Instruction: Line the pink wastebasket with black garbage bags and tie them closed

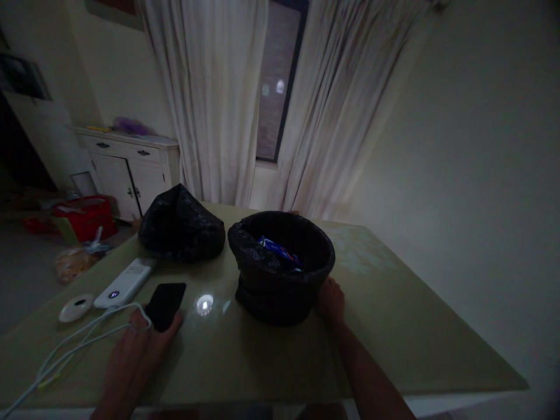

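Observation:
My left hand [135, 344] is closed around the lower end of a black smartphone [165, 305], the thumb along its right edge. A white cable [94, 319] crosses over the fingers. A round bin lined with a black plastic bag [280, 300] stands upright in the middle of the table. Inside it lies a blue packet [279, 248]. My right hand [331, 300] presses against the bin's right side with curled fingers, partly hidden by it. Behind the phone, a second black plastic bag [181, 227] sits with its mouth open.
On the table's left are a white power bank [125, 284] and a round white device [76, 308]. The pale green table [420, 332] meets a wall on the right. Curtains [210, 99] hang behind it. A white cabinet [126, 169] and a red bag [85, 217] stand at the far left.

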{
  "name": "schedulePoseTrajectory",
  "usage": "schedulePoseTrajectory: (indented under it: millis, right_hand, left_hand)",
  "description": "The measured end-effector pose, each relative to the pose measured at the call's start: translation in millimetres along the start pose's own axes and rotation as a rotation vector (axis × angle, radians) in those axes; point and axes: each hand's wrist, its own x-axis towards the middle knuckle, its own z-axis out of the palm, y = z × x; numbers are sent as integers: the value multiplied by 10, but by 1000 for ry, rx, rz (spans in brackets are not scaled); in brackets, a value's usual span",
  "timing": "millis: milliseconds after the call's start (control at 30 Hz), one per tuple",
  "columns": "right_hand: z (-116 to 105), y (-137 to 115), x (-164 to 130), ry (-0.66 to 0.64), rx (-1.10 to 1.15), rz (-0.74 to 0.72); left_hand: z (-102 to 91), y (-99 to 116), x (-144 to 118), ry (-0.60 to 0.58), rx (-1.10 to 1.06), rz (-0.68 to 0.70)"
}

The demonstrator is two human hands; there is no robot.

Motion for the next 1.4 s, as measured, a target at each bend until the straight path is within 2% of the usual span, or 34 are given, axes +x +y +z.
schedulePoseTrajectory:
  millis: [100,233,433,600,767,1200,1300,1400]
  right_hand:
    - [21,9,18,2,-11,13]
    - [20,9,20,-9,-24,7]
    - [25,27,20,-22,-57,8]
    - [68,64,57,-48,-69,-16]
    - [71,76,67,-47,-87,-17]
    - [75,91,67,-28,-91,-36]
    - [79,89,70,-32,-85,-34]
    - [58,60,67,-41,-61,-10]
  left_hand:
    - [-78,203,45,-29,-46,-141]
    - [-248,386,-19,52,-126,-148]
    - [-513,579,-245,200,-195,-81]
    - [-640,700,-379,372,-143,30]
    - [-758,752,-450,458,-108,99]
    - [-882,802,-490,450,-179,87]
    - [-798,770,-435,376,-236,58]
    - [-555,688,-349,254,-304,68]
